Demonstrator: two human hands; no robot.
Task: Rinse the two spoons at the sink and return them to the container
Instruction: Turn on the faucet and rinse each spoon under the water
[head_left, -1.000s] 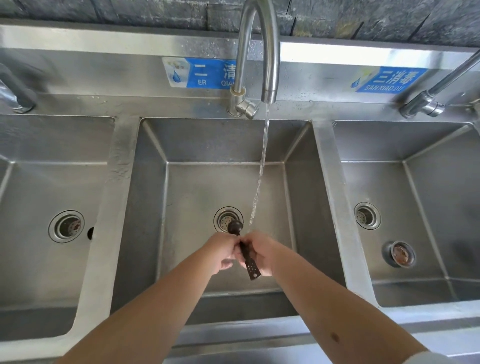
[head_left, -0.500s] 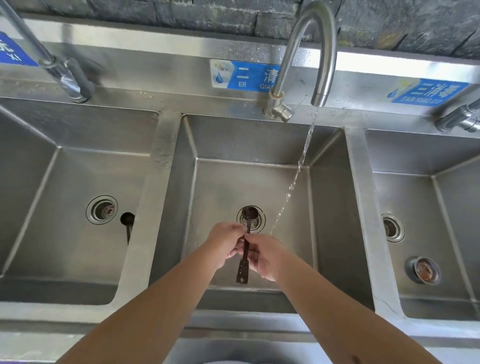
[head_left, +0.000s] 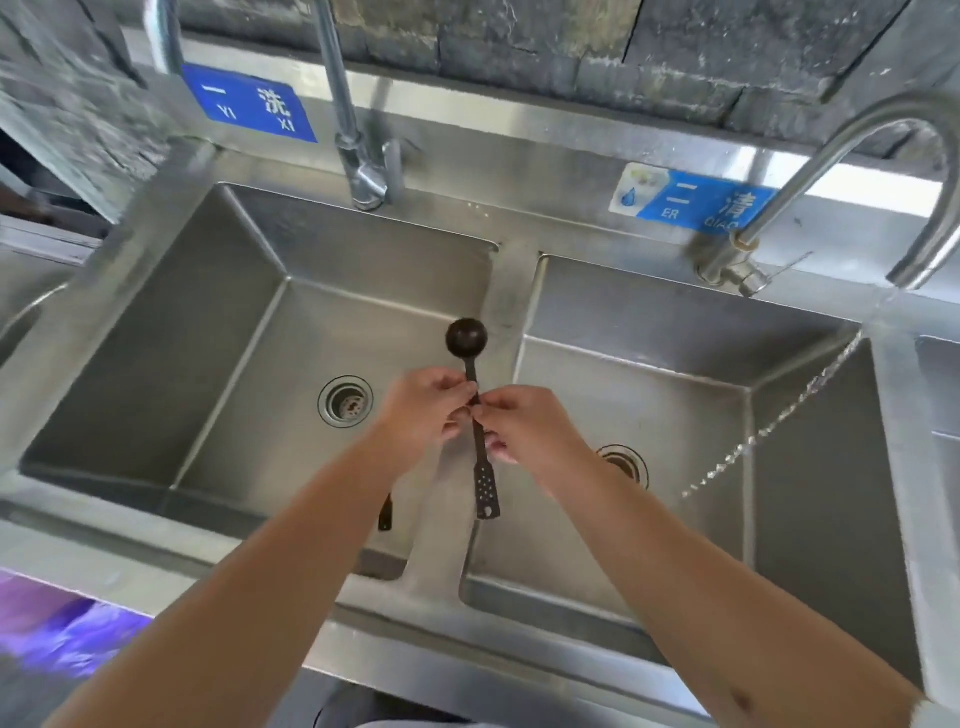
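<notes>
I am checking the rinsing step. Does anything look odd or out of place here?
Yes. The tap runs into the middle basin, but both hands hold the dark spoon over the divider, away from the stream. Another dark handle shows in the left basin.

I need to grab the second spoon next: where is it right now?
In the head view, only its dark handle end shows, low in the left basin by the divider, mostly hidden under the left forearm.

Steel sink (head_left: 130, 332), dark spoon (head_left: 385, 514) inside.
</notes>
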